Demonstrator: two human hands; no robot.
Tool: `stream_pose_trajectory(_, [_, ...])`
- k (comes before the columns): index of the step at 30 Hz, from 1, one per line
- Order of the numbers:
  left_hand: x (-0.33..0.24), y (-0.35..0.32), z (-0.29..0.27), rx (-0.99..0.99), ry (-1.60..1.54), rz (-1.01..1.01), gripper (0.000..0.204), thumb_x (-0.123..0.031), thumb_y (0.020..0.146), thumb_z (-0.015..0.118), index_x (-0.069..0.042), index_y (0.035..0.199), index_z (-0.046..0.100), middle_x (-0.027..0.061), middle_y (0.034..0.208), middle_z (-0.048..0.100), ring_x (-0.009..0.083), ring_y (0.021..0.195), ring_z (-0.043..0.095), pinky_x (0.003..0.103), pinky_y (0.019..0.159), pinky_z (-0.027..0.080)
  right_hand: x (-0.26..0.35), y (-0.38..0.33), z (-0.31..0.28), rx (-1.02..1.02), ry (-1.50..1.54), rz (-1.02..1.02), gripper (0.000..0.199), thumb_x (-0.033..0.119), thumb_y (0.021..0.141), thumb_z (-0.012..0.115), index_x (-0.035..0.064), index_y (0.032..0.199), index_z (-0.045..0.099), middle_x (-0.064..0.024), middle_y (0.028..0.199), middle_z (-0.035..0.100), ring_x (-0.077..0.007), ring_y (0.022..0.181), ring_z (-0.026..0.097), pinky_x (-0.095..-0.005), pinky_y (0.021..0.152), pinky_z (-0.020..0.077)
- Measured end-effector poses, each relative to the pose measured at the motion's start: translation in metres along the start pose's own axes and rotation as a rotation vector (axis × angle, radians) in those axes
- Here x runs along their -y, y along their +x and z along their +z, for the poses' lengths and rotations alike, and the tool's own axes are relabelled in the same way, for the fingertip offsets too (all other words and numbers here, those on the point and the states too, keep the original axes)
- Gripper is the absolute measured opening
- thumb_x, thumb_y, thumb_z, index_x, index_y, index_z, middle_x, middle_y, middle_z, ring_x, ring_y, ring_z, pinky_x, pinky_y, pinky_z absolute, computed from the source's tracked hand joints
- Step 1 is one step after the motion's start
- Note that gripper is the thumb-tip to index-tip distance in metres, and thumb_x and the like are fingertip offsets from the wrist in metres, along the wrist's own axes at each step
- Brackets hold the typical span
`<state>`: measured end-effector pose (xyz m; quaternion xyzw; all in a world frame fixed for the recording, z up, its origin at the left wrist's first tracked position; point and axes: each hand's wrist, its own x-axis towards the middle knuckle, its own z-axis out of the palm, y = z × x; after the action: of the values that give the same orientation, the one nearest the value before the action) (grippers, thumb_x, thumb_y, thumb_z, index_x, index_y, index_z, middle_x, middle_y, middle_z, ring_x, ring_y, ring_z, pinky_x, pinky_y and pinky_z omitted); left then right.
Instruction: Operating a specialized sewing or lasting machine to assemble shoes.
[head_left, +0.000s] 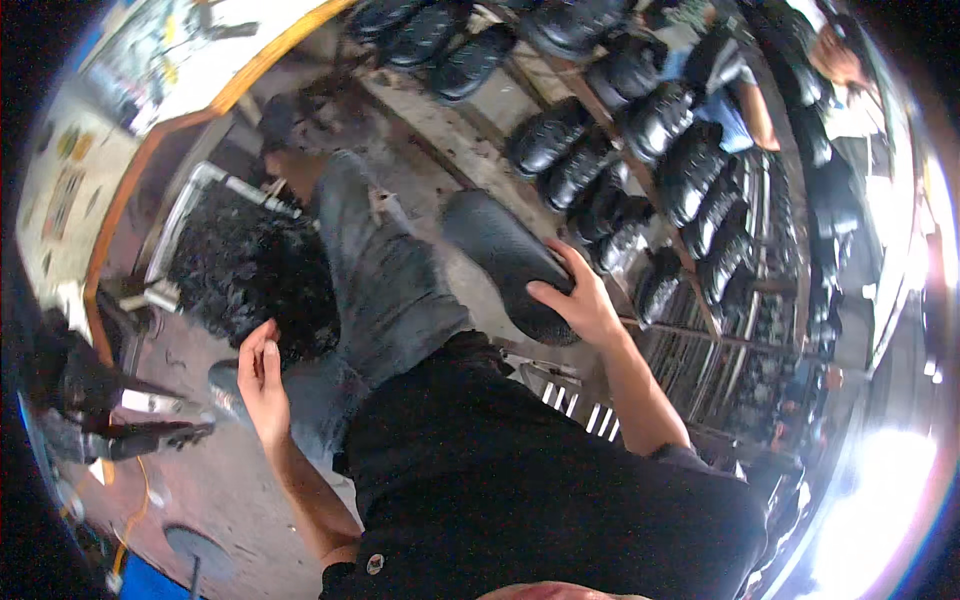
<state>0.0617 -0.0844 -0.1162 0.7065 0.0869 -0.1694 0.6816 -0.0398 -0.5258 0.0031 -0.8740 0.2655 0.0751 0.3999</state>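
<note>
Two bare hands in play beside the shoe rack [640,172] — and just left of it, the right hand [582,300] grips one end of a black shoe sole [495,240], thumb pressed across its face, fingers pinching the far edge. Farther left of the rack, the left hand [264,385] hangs free — fingers close together, loosely bent — near a heap of black scraps [240,260].

The right hand [588,303] grips a black sole [497,250] — black shoes [575,175] beyond that grip, the loosely curled left hand [262,385] left of it.
</note>
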Motion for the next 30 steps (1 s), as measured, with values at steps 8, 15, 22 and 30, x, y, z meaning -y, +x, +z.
stream_pose_trajectory(8, [-0.016, -0.004, 0.049, 0.321, 0.561, 0.062, 0.047, -0.015, 0.098, 0.062, -0.005, 0.142, 0.05, 0.0153, 0.143, 0.054, 0.0339, 0.131, 0.051, 0.042, 0.111, 0.039, -0.231, -0.081, -0.072, -1.027, -0.224, 0.52, 0.085, 0.035, 0.081, 0.078, 0.0001, 0.146, 0.037, -0.0285, 0.134, 0.053, -0.0367, 0.124, 0.053, -0.0412, 0.107, 0.0399])
stream_pose_trajectory(15, [-0.025, -0.011, 0.073, 0.435, 0.681, 0.022, 0.047, -0.014, 0.097, 0.061, -0.006, 0.142, 0.05, 0.0159, 0.145, 0.053, 0.0346, 0.133, 0.05, 0.042, 0.11, 0.04, -0.337, 0.007, -0.148, -0.981, -0.914, 0.635, 0.07, 0.052, 0.078, 0.075, 0.0318, 0.141, 0.05, -0.022, 0.13, 0.046, -0.0419, 0.119, 0.051, -0.053, 0.098, 0.0459])
stream_pose_trajectory(22, [-0.018, -0.016, 0.074, 0.369, 0.638, 0.01, 0.047, -0.012, 0.097, 0.061, -0.005, 0.143, 0.05, 0.0166, 0.143, 0.055, 0.0337, 0.129, 0.054, 0.041, 0.107, 0.043, -0.369, 0.012, -0.183, -1.142, -0.672, 0.866, 0.039, 0.022, 0.084, 0.061, 0.0034, 0.119, 0.06, -0.0221, 0.116, 0.061, -0.04, 0.11, 0.062, -0.0493, 0.092, 0.053])
stream_pose_trajectory(30, [-0.032, -0.009, 0.093, 0.434, 0.672, 0.016, 0.045, -0.012, 0.098, 0.06, -0.004, 0.141, 0.051, 0.0166, 0.141, 0.056, 0.0338, 0.127, 0.055, 0.042, 0.106, 0.043, -0.404, -0.081, -0.142, -0.529, -0.937, 0.978, 0.07, 0.026, 0.075, 0.084, 0.0049, 0.129, 0.043, -0.0168, 0.125, 0.055, -0.0362, 0.122, 0.055, -0.0461, 0.096, 0.0535])
